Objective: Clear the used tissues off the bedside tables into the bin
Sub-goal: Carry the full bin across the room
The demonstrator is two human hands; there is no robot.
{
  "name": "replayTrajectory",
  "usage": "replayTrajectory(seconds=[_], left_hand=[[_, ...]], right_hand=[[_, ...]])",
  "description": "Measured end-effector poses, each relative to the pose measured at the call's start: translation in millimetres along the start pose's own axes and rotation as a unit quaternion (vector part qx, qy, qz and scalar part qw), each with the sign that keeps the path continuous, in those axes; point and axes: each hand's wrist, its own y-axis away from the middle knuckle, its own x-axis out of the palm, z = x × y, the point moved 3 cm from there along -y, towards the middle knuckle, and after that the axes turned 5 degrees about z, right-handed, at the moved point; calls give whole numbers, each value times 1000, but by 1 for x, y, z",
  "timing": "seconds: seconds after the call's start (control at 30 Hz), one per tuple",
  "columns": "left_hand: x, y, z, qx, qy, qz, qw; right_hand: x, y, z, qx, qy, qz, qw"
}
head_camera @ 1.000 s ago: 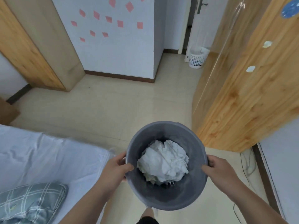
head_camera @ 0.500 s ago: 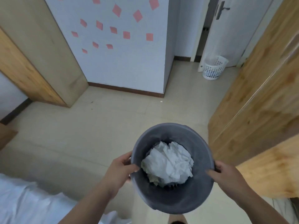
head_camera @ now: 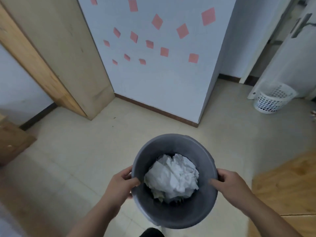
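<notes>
A round grey bin (head_camera: 172, 146) is held up in front of me over the tiled floor. Crumpled white tissues (head_camera: 172, 177) fill its bottom. My left hand (head_camera: 119, 183) grips the bin's left rim, thumb inside and fingers outside. My right hand (head_camera: 230, 183) grips the right rim the same way. No bedside table top with tissues is in view.
A white wall with pink sticky notes (head_camera: 164, 52) stands ahead. A wooden panel (head_camera: 56, 53) leans at the left, and a low wooden cabinet (head_camera: 12, 142) sits at the left edge. A white mesh basket (head_camera: 271, 101) stands by a door at the right. Wooden furniture (head_camera: 290, 189) is close on my right.
The view has turned and moved forward: the bed and pillow at the lower left have left the frame, and the wall is nearer. Both hands keep holding the bin.
</notes>
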Motion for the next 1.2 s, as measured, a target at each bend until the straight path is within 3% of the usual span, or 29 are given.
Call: replayTrajectory(seconds=[0.3, 0.63, 0.9, 1.2], left_hand=[[-42, -206, -87, -14, 35, 19, 999], [-60, -398, -237, -8, 4, 89, 996], [-57, -554, -267, -65, -11, 47, 997], [-73, -705, -283, -97, 15, 14, 995]], right_hand=[[-20, -202, 77, 31, 3, -6, 999], [-94, -377, 176, 46, -13, -25, 999], [-112, -564, 186, 80, -26, 38, 996], [-110, -735, 203, 101, -40, 52, 993]])
